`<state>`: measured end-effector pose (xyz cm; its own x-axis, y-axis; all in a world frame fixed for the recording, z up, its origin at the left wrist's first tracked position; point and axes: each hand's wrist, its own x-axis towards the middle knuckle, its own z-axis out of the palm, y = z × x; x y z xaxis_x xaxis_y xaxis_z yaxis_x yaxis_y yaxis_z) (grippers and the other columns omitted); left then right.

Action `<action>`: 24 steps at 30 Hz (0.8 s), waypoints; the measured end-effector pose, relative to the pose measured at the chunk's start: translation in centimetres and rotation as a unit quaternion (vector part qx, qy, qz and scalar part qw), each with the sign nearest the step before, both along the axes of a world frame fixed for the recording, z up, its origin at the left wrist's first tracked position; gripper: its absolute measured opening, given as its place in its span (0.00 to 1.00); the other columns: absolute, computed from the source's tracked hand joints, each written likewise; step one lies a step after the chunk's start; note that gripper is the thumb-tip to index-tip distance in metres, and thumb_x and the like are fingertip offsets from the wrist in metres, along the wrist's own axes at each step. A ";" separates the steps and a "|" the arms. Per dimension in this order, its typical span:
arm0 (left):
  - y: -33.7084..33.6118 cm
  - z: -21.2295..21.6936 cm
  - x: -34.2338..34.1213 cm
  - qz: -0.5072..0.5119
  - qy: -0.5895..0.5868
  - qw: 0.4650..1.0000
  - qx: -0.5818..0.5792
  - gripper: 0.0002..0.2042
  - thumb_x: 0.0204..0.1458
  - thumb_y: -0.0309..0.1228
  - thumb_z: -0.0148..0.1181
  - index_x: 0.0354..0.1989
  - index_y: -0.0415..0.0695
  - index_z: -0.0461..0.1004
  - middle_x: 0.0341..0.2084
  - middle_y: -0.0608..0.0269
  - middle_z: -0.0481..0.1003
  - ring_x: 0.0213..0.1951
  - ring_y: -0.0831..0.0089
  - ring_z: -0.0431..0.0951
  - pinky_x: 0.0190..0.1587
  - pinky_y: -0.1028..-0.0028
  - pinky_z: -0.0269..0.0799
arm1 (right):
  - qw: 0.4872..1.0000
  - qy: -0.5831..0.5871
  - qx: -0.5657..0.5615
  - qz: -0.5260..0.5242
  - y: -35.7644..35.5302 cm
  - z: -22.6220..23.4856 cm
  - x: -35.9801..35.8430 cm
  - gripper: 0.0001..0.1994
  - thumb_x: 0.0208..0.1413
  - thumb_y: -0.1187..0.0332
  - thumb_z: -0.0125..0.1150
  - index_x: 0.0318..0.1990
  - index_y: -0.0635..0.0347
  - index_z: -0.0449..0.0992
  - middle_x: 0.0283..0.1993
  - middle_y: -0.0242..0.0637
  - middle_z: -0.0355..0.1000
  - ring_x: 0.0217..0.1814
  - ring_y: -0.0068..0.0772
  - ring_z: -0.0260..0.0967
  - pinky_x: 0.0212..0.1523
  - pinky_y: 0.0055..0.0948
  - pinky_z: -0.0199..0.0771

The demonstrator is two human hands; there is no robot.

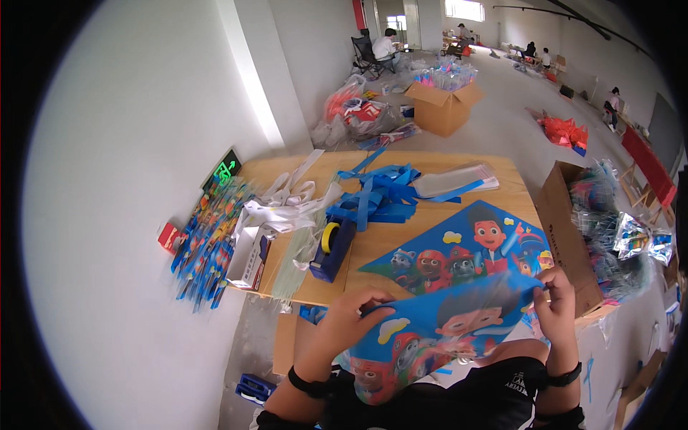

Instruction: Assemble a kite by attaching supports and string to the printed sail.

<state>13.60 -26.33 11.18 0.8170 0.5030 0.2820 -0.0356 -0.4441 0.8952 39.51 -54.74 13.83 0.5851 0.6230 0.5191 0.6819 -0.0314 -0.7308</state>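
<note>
Holding a blue cartoon-printed sheet (430,344) at lower centre of the frame, gripping its upper-left edge in the left hand (355,319) and pinching its right corner in the right hand (557,301). Facing a similar sheet (462,247) flat on the wooden table (512,192) right of centre, near a dark-blue tape dispenser (333,252).

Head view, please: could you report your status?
Left hand, right hand: holding blue cartoon-printed sheet. Similar blue sheet beyond, on brown wooden table. Nothing visibly blocking hands.

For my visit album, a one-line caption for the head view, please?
Left hand and right hand hold a cartoon sheet at a wooden table bearing blue strips.
</note>
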 end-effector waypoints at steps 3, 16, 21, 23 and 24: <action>2.3 0.1 -1.1 -0.032 0.100 0.994 0.019 0.10 0.54 0.26 0.70 0.43 0.41 0.80 0.32 0.64 0.81 0.34 0.76 0.80 0.38 0.75 0.74 | 0.997 0.062 -0.003 -0.055 0.2 1.1 -1.7 0.08 0.50 0.83 0.61 0.37 0.64 0.73 0.30 0.36 0.74 0.30 0.26 0.71 0.33 0.26 0.69; 22.8 -15.6 -3.4 0.254 0.192 0.941 0.111 0.14 0.56 0.39 0.66 0.41 0.39 0.83 0.36 0.47 0.82 0.39 0.58 0.83 0.43 0.65 0.76 | 1.000 0.017 -0.024 0.002 -0.3 4.1 -6.2 0.11 0.39 0.74 0.76 0.26 0.65 0.76 0.24 0.35 0.72 0.26 0.28 0.66 0.28 0.27 0.60; 26.3 -19.9 -2.3 0.226 0.184 0.954 0.066 0.18 0.59 0.44 0.63 0.39 0.38 0.84 0.32 0.46 0.82 0.38 0.58 0.83 0.42 0.64 0.75 | 0.999 0.034 -0.010 0.005 -0.4 4.6 -7.4 0.09 0.43 0.74 0.74 0.25 0.65 0.76 0.23 0.33 0.72 0.26 0.27 0.65 0.28 0.27 0.60; 26.9 -20.5 -1.8 0.194 0.188 0.962 0.039 0.19 0.60 0.45 0.61 0.39 0.38 0.84 0.31 0.49 0.82 0.36 0.59 0.83 0.41 0.65 0.75 | 0.999 0.037 -0.009 0.003 -0.5 4.6 -7.6 0.09 0.43 0.74 0.73 0.25 0.65 0.76 0.23 0.33 0.72 0.26 0.26 0.65 0.28 0.27 0.59; 26.5 -20.3 -0.9 0.195 0.186 0.962 -0.039 0.20 0.60 0.46 0.61 0.38 0.37 0.84 0.29 0.52 0.82 0.35 0.62 0.82 0.41 0.66 0.74 | 0.999 0.038 -0.008 -0.007 -0.6 4.3 -7.6 0.09 0.44 0.74 0.73 0.24 0.65 0.76 0.22 0.33 0.71 0.26 0.26 0.64 0.28 0.27 0.58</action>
<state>12.71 0.15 -9.10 0.5995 0.7992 -0.0441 0.4489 -0.2901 0.8452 31.91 -55.32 18.15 0.6312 0.6224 0.4629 0.6243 -0.0535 -0.7794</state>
